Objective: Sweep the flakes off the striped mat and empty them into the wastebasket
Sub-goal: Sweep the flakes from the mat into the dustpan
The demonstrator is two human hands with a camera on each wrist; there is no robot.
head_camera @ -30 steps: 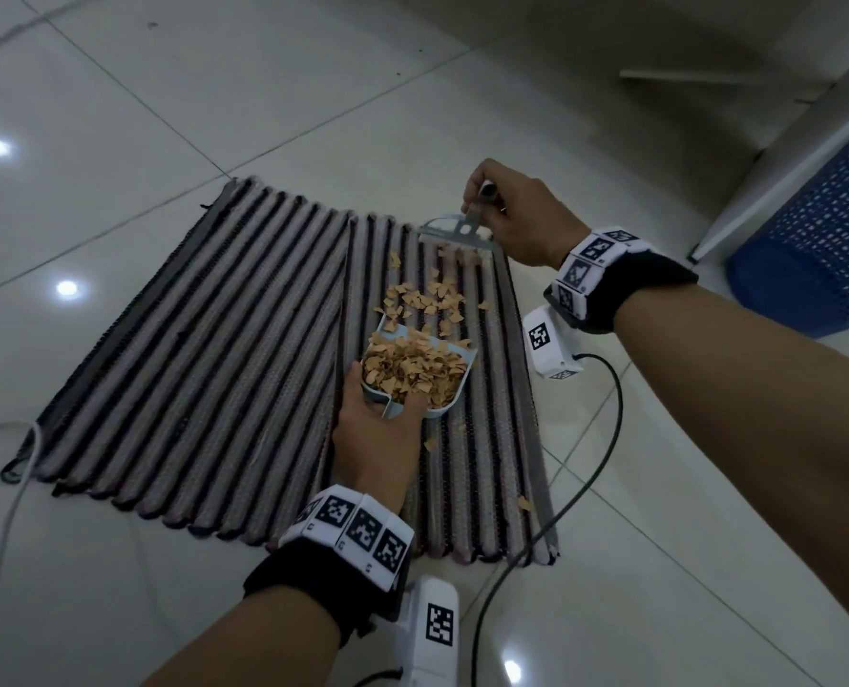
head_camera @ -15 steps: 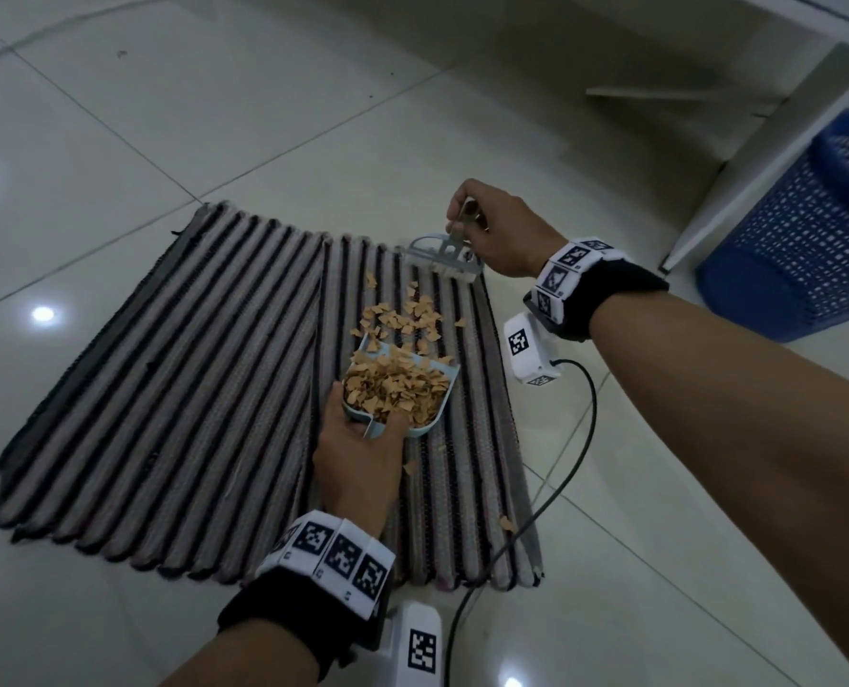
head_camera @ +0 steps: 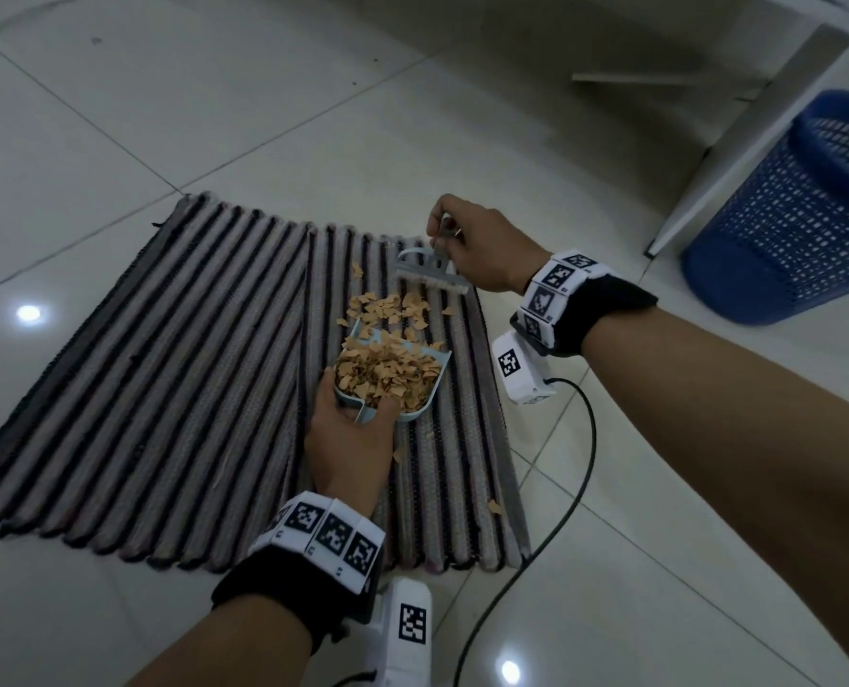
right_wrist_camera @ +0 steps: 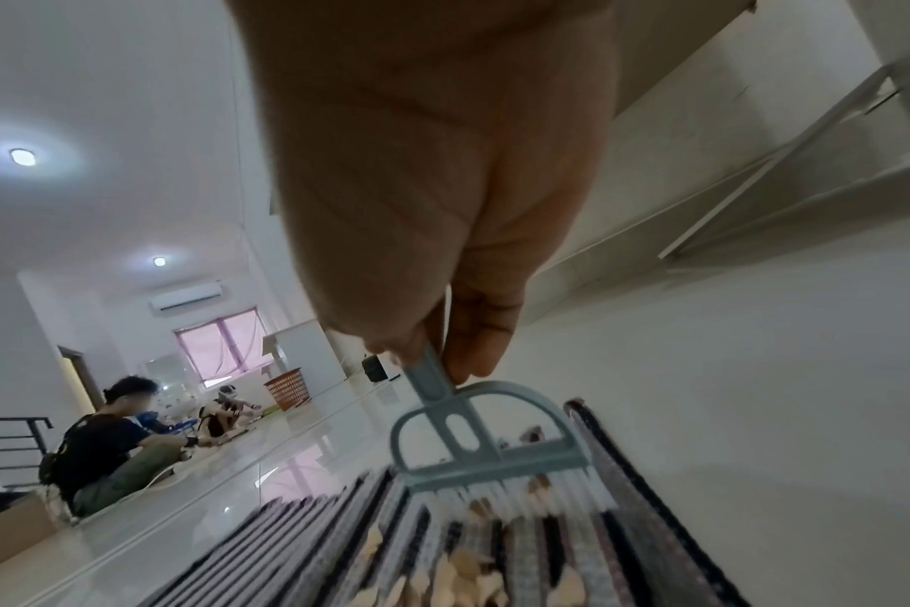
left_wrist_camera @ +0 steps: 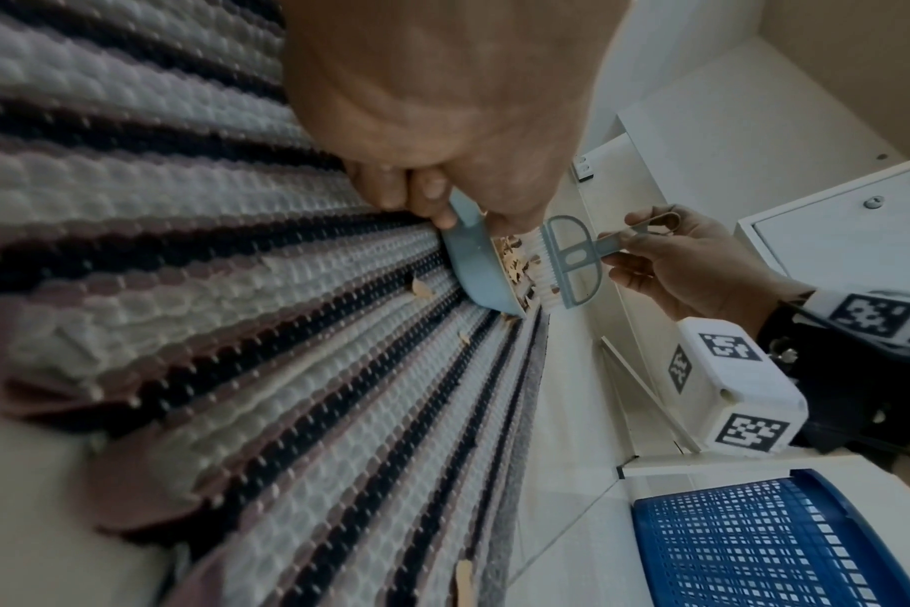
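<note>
Partly hidden dustpan (head_camera: 415, 384) handle in left hand (head_camera: 350, 446), brush (head_camera: 432, 275) bristles seemingly touching mat (head_camera: 164, 364)

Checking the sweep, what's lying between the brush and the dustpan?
A loose patch of flakes lies on the striped mat between the brush and the dustpan mouth, clearest in the head view.

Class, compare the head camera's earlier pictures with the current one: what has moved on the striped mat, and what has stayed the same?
The right hand has drawn the brush nearer the dustpan, closing on the loose flakes. Nothing was picked up or released. The left hand still holds the flake-filled dustpan on the striped mat; the wastebasket is unmoved.
</note>
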